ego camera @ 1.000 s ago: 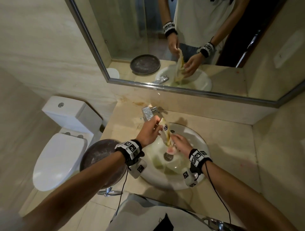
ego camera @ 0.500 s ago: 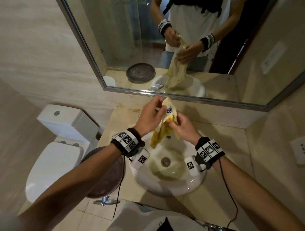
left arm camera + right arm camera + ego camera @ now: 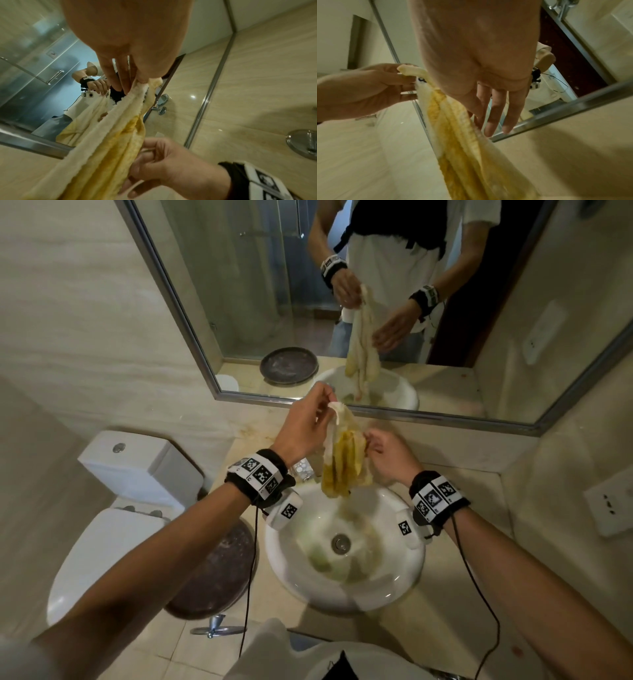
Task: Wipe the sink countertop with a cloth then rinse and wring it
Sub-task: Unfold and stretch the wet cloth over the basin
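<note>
A white cloth [image 3: 342, 457] stained yellow hangs in folds above the white sink basin [image 3: 404, 570]. My left hand [image 3: 329, 402] pinches its top corner, held highest, close to the mirror. My right hand [image 3: 368, 441] is lower and to the right, its fingers curled on a side edge of the cloth. In the left wrist view the left fingertips [image 3: 141, 80] nip the cloth [image 3: 111, 135] and the right hand [image 3: 171, 169] holds a fold below. In the right wrist view the cloth [image 3: 462, 142] hangs beside the right fingers [image 3: 489, 121]. The beige countertop [image 3: 462, 583] surrounds the basin.
A chrome faucet [image 3: 303, 471] shows behind the left wrist. A dark round dish [image 3: 212, 570] lies on the counter left of the basin, a toilet [image 3: 102, 529] further left. The mirror [image 3: 376, 302] stands just behind the hands. A wall socket [image 3: 609, 508] is at the right.
Both hands have lifted the cloth up out of the basin. It now hangs longer and more spread, with my right hand moved down along its side edge.
</note>
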`<state>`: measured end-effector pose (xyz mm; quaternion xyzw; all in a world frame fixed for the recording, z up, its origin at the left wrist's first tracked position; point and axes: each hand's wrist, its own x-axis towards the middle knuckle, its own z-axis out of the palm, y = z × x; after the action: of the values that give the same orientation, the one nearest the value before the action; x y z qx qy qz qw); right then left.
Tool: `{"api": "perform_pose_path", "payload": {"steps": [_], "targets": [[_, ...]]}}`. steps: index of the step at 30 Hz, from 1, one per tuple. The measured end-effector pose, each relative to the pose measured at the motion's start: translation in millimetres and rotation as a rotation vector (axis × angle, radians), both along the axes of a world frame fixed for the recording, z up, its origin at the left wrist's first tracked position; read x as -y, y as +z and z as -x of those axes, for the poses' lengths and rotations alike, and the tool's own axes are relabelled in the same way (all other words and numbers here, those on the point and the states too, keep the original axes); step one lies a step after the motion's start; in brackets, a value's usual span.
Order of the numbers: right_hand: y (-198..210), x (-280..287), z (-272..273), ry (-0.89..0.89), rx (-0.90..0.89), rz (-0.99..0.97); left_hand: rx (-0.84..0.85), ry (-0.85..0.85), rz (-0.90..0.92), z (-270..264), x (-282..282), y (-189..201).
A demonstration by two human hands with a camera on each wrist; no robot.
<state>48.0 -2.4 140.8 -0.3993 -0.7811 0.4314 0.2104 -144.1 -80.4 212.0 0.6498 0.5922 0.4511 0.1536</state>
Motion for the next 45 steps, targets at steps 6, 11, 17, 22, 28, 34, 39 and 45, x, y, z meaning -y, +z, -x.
{"api": "perform_pose_path", "payload": {"steps": [6, 11, 17, 22, 28, 34, 39, 45], "targets": [[-5, 2, -12, 0.003, 0.087, 0.07, -0.026, 0.046, -0.037, 9, 1, 12], [-12, 18, 9, 0.145, 0.097, 0.116, -0.016, 0.058, -0.053, 9, -1, 17], [-44, 10, 40, 0.035, 0.119, -0.015, -0.04, 0.063, -0.057, 12, -1, 22], [-52, -6, 38, -0.023, 0.178, -0.046, 0.045, 0.065, -0.007, 18, 0, 16], [-56, -11, 38, 0.102, 0.068, -0.002, 0.137, -0.016, 0.074, 7, -2, 18], [-39, -7, 50, 0.036, -0.115, -0.049, 0.124, -0.067, 0.12, 3, -7, 19], [-34, -12, 43, -0.057, -0.182, 0.021, -0.091, 0.036, 0.076, 18, -7, 16], [-42, 0, 39, 0.218, -0.09, 0.119, -0.14, 0.069, 0.005, 12, -9, 21]]}}
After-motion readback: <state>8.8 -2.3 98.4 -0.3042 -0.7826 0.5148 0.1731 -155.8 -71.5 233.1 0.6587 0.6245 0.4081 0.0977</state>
